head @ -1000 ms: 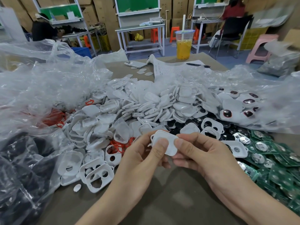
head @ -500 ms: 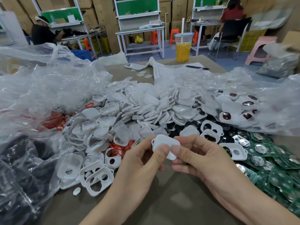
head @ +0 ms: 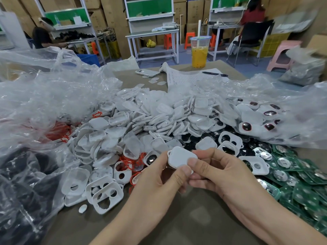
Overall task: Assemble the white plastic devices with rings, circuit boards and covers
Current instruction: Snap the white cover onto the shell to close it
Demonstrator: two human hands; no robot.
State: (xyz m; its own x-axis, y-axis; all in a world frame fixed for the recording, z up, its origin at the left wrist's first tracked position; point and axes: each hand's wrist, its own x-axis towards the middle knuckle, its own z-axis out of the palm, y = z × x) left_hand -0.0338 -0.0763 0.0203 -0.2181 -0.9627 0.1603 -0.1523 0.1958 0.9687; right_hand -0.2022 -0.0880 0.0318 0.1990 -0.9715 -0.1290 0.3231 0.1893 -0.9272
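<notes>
A white plastic device (head: 180,157) with a small loop at its left corner sits between both my hands, just above the near edge of the parts heap. My left hand (head: 159,181) pinches it from below left, thumb on its lower face. My right hand (head: 217,172) pinches its right side, thumb pressed beside the left thumb. Behind lies a big heap of white covers (head: 159,119). Red rings (head: 131,162) lie left of my hands, green circuit boards (head: 300,184) at the right, and open white frames (head: 106,195) at the lower left.
Crumpled clear plastic bags (head: 44,96) cover the left and the right side (head: 292,106). A phone (head: 147,73), a printed sheet with a pen (head: 214,73) and a cup of orange drink (head: 199,52) stand at the table's far end. Brown tabletop (head: 185,218) shows below my hands.
Both hands have kept hold of the white device and pressed it between the thumbs; it has turned slightly and my view has tipped a little upward.
</notes>
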